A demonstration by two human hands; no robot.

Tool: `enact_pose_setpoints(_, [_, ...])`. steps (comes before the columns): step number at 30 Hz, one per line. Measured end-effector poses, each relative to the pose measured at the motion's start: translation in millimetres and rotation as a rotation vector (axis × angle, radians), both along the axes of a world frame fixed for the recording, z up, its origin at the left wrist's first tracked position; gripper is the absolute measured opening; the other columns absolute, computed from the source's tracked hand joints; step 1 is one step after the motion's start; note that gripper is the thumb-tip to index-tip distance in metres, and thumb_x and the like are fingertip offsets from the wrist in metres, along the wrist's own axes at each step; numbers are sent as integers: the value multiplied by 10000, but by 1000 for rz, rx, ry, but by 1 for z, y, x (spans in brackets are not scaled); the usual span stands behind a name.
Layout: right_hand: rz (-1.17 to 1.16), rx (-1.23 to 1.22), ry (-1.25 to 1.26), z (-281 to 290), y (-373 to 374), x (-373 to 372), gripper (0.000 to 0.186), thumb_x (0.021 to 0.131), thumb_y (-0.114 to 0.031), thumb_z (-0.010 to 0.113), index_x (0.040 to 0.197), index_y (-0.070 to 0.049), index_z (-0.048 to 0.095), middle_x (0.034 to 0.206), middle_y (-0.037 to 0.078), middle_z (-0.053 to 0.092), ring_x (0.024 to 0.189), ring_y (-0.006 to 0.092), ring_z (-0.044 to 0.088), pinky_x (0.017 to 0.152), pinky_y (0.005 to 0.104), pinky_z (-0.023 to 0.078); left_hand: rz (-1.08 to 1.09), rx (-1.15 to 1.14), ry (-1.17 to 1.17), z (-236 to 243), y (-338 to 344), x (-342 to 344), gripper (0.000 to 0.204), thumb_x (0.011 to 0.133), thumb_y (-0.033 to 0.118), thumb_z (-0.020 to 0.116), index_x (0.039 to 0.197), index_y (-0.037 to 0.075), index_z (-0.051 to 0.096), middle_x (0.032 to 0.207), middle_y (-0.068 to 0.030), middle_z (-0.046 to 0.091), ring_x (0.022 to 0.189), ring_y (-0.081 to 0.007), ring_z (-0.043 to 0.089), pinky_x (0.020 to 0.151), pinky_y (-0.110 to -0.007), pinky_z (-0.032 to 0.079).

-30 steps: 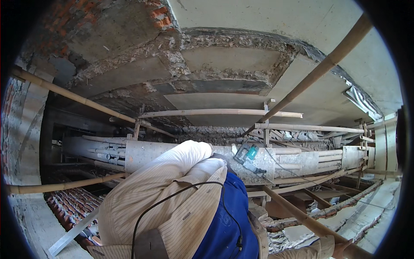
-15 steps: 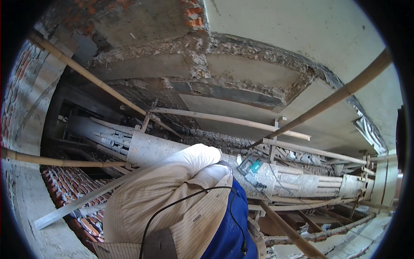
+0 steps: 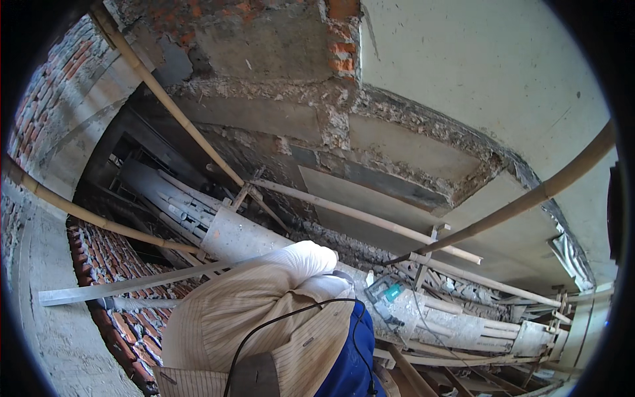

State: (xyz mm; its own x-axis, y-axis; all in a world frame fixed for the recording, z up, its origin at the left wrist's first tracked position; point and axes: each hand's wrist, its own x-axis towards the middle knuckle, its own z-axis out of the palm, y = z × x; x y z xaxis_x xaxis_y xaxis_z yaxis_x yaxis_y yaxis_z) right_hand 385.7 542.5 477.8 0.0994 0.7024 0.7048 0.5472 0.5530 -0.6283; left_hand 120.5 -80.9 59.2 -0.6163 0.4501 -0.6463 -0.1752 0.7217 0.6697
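A beige striped sleeve and garment (image 3: 225,317), with white cloth (image 3: 301,258) at the far end, fill the lower middle. My left hand is mostly hidden there, so I cannot make out its fingers or grip. A long silver metal bar (image 3: 119,288) reaches left from behind that arm; what holds it is hidden. A teal and grey power tool (image 3: 388,296) lies on the dusty narrow platform (image 3: 241,235) just right of the white cloth. A black cable (image 3: 278,316) loops across the garment, over blue fabric (image 3: 337,364). My right hand is out of view.
Bamboo poles (image 3: 178,119) cross at both sides and diagonally. Pipes and boards (image 3: 503,334) continue along the platform. Exposed brickwork (image 3: 132,331) and a concrete edge (image 3: 46,344) lie at left. A chipped wall (image 3: 410,139) spans the upper part.
The view has rotated clockwise. The metal bar has swung from steep to nearly level on the left. The beige sleeve seen earlier at the lower right has left view.
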Motion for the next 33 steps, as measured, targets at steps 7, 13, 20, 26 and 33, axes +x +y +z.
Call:
enact_pose_setpoints(7, [1,-15,36,-9,5,-6,992,642,-560,838,1311,72,468,1227,250,594,1078,363,610,960,436,481,-22,49,12,-2,29,9,377,692,272,781,1004,103,653,856,-127,677,869,-247,643,761,-434,512])
enact_pose_setpoints(13, [-18,-29,61,-16,9,-1,988,640,-562,838,1305,72,475,1225,248,597,1074,364,611,959,435,480,-28,62,22,-2,41,9,372,695,270,778,1002,102,653,854,-130,676,869,-248,644,760,-434,512])
enact_pose_setpoints(20, [-46,-40,94,-21,14,10,984,638,-563,839,1299,73,483,1221,247,600,1069,366,613,958,435,480,-39,59,33,1,42,2,366,698,267,774,1001,102,653,851,-133,676,870,-250,645,760,-435,513])
enact_pose_setpoints(26, [-83,-52,114,-24,16,24,980,636,-564,839,1293,73,490,1218,245,602,1066,366,614,957,434,480,-48,56,33,0,39,-5,361,700,265,771,999,101,652,848,-136,676,871,-251,645,759,-435,514])
enact_pose_setpoints(33, [-124,-59,132,-28,18,38,975,633,-566,840,1286,73,498,1215,244,605,1061,368,615,957,434,480,-72,52,41,1,38,-15,355,703,262,767,998,101,652,845,-139,675,872,-252,646,758,-436,515])
